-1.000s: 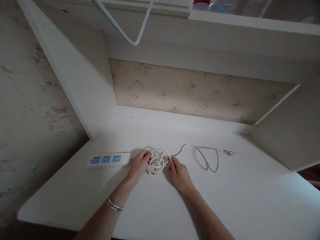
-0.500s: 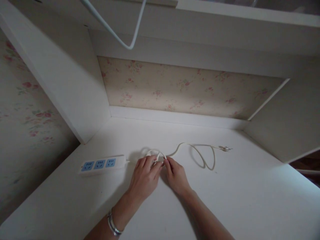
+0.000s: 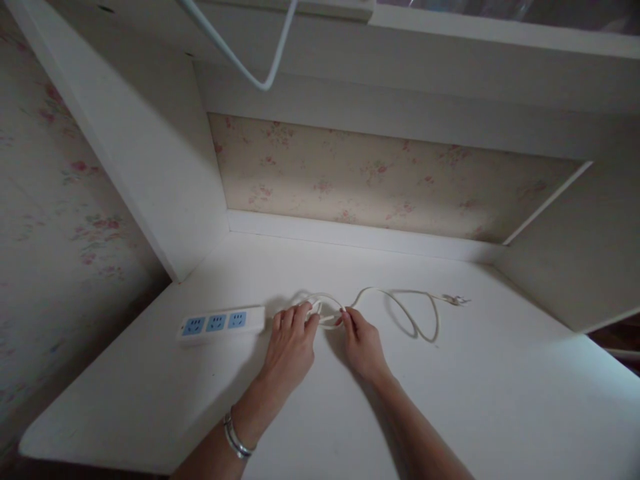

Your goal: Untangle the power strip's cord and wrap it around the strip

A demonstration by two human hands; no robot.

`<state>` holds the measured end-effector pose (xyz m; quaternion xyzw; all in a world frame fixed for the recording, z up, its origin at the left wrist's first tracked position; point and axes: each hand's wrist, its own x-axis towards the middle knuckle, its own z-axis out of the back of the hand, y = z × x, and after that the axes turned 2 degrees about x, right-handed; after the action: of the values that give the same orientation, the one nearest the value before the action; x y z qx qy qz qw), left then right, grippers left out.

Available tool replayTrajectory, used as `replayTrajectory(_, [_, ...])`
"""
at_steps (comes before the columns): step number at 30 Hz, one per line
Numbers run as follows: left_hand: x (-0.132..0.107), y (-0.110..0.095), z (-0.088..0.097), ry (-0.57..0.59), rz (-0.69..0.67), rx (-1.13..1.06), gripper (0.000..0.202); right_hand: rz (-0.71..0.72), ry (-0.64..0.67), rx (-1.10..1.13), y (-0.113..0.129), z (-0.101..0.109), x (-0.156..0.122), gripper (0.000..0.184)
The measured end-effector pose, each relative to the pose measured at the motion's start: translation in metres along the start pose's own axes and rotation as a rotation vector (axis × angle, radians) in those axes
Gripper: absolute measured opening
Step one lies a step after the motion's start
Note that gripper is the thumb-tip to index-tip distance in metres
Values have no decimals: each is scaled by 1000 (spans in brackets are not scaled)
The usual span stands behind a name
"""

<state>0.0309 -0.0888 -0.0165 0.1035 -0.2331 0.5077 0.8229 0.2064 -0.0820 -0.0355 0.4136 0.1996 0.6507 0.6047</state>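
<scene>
A white power strip (image 3: pixel 223 325) with three blue socket panels lies on the desk, left of my hands. Its white power cord (image 3: pixel 327 295) is looped between the hands and trails off to the right. My left hand (image 3: pixel 291 340) is closed on the left side of the loops, its fingertips curled over the cord. Thumb and forefinger of my right hand (image 3: pixel 361 339) pinch the right side of the same loops. The cord's far end, with a metal-pronged plug (image 3: pixel 456 301), rests on the desk to the right.
The white desk top (image 3: pixel 320 413) has a low back ledge (image 3: pixel 350 232) and side panels (image 3: pixel 150 147) left and right. A shelf (image 3: pixel 425 87) overhangs the back. A bent pale rod (image 3: pixel 265 83) hangs down at the top. Flowered wallpaper (image 3: pixel 320 173) lies behind.
My right hand has moved right, away from the left, and the cord loops between them are spread wider. The whole view has shifted slightly.
</scene>
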Motion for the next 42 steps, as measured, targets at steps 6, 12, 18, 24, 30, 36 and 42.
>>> replayTrajectory(6, [-1,-1,0,-38,39,-76,26,-85,-32,19,-6,1,4,38])
replayTrajectory(12, [-1,7,4,-131,151,-349,27,-185,-66,43,-17,2,8,39])
replayTrajectory(18, [-2,11,13,49,48,-626,23,-256,-170,272,-33,4,14,42])
replayTrajectory(24, [1,12,8,-47,106,-452,22,-330,-149,558,-30,6,18,45])
replayTrajectory(30, [-3,3,10,-285,27,-279,20,-296,-148,501,-23,4,16,44])
replayTrajectory(36, [-9,-37,7,-136,-329,-449,30,-198,-182,383,-16,5,15,49])
replayTrajectory(42, [-10,-45,-12,70,-94,-285,38,-178,-133,397,-14,6,15,42])
